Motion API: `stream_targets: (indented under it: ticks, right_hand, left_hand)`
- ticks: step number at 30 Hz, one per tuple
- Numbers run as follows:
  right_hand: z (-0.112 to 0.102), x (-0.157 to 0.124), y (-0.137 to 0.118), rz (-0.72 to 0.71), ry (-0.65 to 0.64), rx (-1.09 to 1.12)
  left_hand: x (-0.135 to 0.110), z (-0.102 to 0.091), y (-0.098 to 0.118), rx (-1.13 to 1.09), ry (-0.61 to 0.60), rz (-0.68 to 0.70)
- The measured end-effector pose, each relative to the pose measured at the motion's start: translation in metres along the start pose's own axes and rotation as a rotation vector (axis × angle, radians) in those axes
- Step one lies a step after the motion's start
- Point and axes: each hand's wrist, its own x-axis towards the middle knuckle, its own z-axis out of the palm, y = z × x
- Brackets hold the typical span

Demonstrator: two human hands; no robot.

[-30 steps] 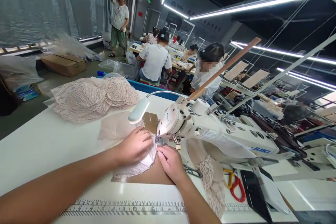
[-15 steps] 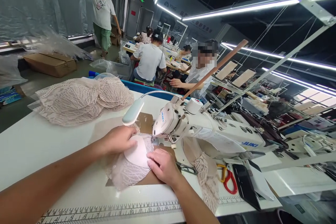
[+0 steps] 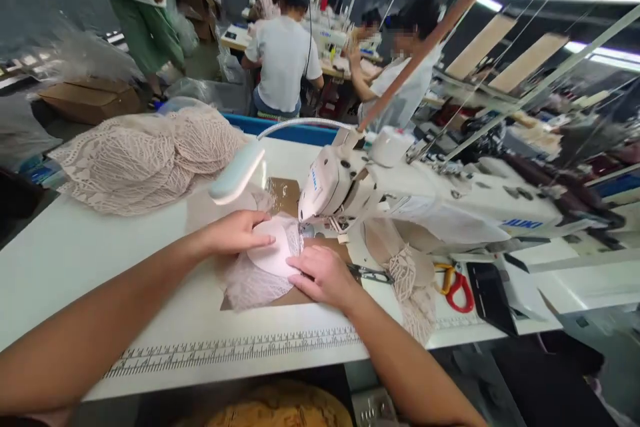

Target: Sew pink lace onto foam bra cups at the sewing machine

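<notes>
A pale pink bra cup [image 3: 267,250] with lace fabric [image 3: 257,287] around it lies under the head of a white sewing machine [image 3: 320,187]. My left hand [image 3: 237,232] grips the cup's left edge, its thumb on top and its other fingers toward the far side. At the cup's right edge, my right hand [image 3: 325,273] pinches the cup and lace close to the needle area. The lace beside the presser foot shows partly; the needle tip is hidden. Brown board [image 3: 285,193] lies around the stitching spot.
A pile of beige lace pieces [image 3: 135,160] sits on the left. A lamp [image 3: 239,177] hangs over my left hand. Right of the machine head are lace pieces [image 3: 410,273], scissors [image 3: 459,290] and a dark phone-like object [image 3: 493,297]. Ruler markings [image 3: 240,350] run along the front edge. Several people sit or walk beyond.
The view has tilted downward, so the table's front edge and the space below now show. Both hands remain at the cup. The seated person behind the machine has raised a hand.
</notes>
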Motion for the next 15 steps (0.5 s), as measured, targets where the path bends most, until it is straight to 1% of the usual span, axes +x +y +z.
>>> stream_targets:
  ticks: [3, 5, 6, 8, 10, 15]
  right_hand:
    - [0.001, -0.002, 0.002, 0.021, -0.029, 0.025]
    - [0.002, -0.003, 0.003, 0.04, -0.054, 0.019]
    - [0.002, -0.003, 0.003, 0.047, -0.065, 0.008]
    - [0.002, -0.003, 0.002, 0.048, -0.082, -0.022]
    - [0.002, -0.004, 0.001, 0.037, -0.086, -0.047]
    - [0.002, -0.005, 0.002, 0.038, -0.076, -0.044]
  left_hand:
    - [0.006, 0.009, -0.004, -0.253, -0.058, -0.011]
    - [0.008, 0.015, -0.005, -0.37, -0.088, -0.075]
    - [0.009, 0.016, -0.005, -0.392, -0.098, -0.11]
    - [0.009, 0.017, -0.004, -0.366, -0.097, -0.167]
    - [0.008, 0.016, -0.003, -0.286, -0.074, -0.19]
    - [0.007, 0.012, -0.003, -0.103, -0.011, -0.16]
